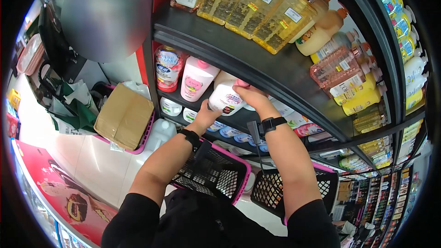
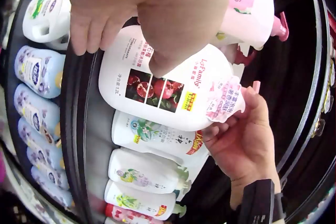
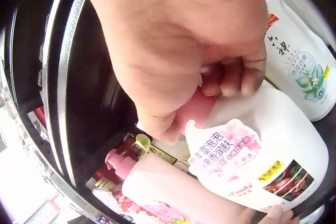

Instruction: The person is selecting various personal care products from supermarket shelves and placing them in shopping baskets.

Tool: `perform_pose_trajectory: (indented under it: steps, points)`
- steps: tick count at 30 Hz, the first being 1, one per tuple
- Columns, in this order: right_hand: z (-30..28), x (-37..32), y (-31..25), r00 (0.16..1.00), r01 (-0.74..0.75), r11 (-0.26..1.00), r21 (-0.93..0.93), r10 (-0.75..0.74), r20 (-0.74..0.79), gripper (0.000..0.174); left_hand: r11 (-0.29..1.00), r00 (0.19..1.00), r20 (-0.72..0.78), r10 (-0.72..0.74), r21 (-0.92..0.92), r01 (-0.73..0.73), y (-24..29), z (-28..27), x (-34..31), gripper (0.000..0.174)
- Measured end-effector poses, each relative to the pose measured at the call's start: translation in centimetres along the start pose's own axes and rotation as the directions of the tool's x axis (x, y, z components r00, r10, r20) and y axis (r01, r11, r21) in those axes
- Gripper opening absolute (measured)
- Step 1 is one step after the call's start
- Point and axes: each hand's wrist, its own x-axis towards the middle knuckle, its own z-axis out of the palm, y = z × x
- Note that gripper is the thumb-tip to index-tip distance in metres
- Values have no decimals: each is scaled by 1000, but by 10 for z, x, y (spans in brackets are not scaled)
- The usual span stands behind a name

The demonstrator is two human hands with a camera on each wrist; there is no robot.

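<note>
A white body wash bottle (image 1: 226, 100) with a pink pump and pomegranate pictures leans tilted on the shelf. My right hand (image 1: 253, 97) grips it at the pump and neck; in the right wrist view the fingers curl round the pink pump collar (image 3: 197, 109). Low on the bottle is my left hand (image 1: 206, 117), its thumb across the front label and its fingers at the base by the shelf edge. A pink pump bottle (image 1: 198, 80) stands just left of it. White bottles with green leaf labels (image 2: 152, 133) line its other side.
Tall amber bottles (image 1: 250, 11) fill the upper shelf (image 1: 202, 30). Blue-labelled bottles (image 2: 38, 71) sit on the shelf below. Black baskets with pink rims (image 1: 245, 183) stand on the floor in front of me. A cardboard box (image 1: 124, 115) rests in another basket to the left, near a person.
</note>
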Motion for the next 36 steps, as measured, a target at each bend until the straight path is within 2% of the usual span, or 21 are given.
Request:
perform_pose_trajectory:
  steps: [2,3,5,6,7,10,12,13,16,17,20,21,24,28,31,34,36]
  points:
    - [1,-3,1,998,57,995,81,-56,-15,30,986,991,2,135,94,-134,-10,-3,13,100]
    - [1,-6,0,996,87,989,120,-84,-26,29,966,986,-41,164,207,-152,-14,-4,20,102]
    - [6,-3,24,972,199,972,128,-179,-150,29,889,964,-113,239,425,-171,-21,-6,34,105]
    - [11,-6,34,951,252,959,128,-222,-214,29,896,973,-94,213,417,-156,-19,-8,32,102]
    - [6,-28,17,951,270,940,209,-226,-210,43,902,979,-75,187,409,-141,-12,-11,27,99]
    - [31,-57,70,900,159,983,89,-107,-422,63,890,980,-55,193,430,-151,0,-11,19,87]
    - [50,-59,105,954,-36,998,42,47,-298,78,877,974,-32,223,443,-186,-11,-13,30,82]
    - [61,-59,114,949,-89,996,2,85,-302,80,886,975,-25,221,424,-190,-14,-14,32,75]
    - [77,-54,120,966,-22,999,-47,9,-259,75,858,969,13,248,460,-227,-19,-18,37,74]
    - [83,-48,118,973,20,999,46,-9,-231,68,854,971,26,236,472,-220,-21,-19,39,72]
    - [93,-45,110,954,-26,998,49,40,-297,65,895,970,23,241,381,-232,-39,-21,53,73]
    - [101,-42,119,942,-2,1000,-11,-1,-337,67,868,975,17,223,452,-207,-16,-16,34,74]
    - [104,-42,121,927,40,998,-56,-58,-370,69,856,982,-14,189,493,-158,-19,-17,37,73]
    - [102,-43,117,939,13,999,-38,-25,-344,69,850,985,-35,167,511,-125,-21,-18,41,70]
    - [99,-46,112,947,-42,997,-66,19,-321,68,880,985,-28,168,455,-137,-28,-19,47,69]
    - [101,-46,116,943,-36,998,-52,17,-332,68,880,996,-1,84,469,-74,-24,-21,47,67]
    - [101,-44,118,947,-46,998,-40,31,-319,69,909,995,-36,89,412,-66,-18,-18,40,72]
